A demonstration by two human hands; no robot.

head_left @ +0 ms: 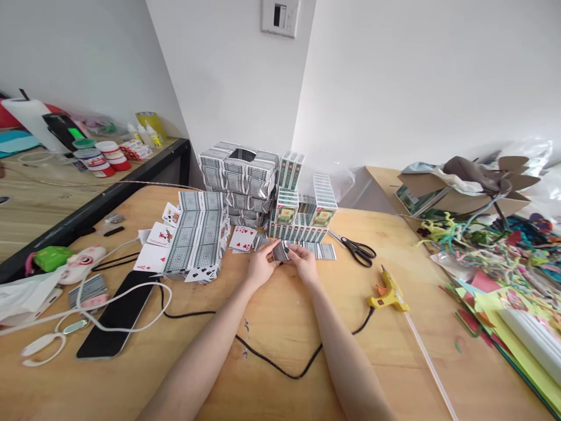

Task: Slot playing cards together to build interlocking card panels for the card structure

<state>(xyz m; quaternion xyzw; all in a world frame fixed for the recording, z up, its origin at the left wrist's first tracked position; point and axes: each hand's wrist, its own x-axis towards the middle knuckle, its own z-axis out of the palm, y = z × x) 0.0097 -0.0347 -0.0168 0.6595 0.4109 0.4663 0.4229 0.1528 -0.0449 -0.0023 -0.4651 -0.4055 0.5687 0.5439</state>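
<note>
My left hand point(263, 264) and my right hand point(304, 263) meet at the middle of the table, both closed on a small patterned playing card point(281, 252) between them. Behind and beside them lies a row of cards with patterned backs point(326, 251). Left of the row, a face-up card with red hearts point(242, 238) lies on the wood. Stacked green and white card boxes point(323, 216) stand just beyond my hands. A folded structure covered in grey card backs point(186, 234) is to the left, and a larger card-covered structure point(239, 175) stands behind it.
Black-handled scissors point(362, 252) and a yellow glue gun point(388, 295) lie to the right. The gun's black cable point(272, 363) crosses in front of my hands, under my forearms. At left are a phone point(118, 316) and white cables. Coloured craft material point(495, 245) covers the right side.
</note>
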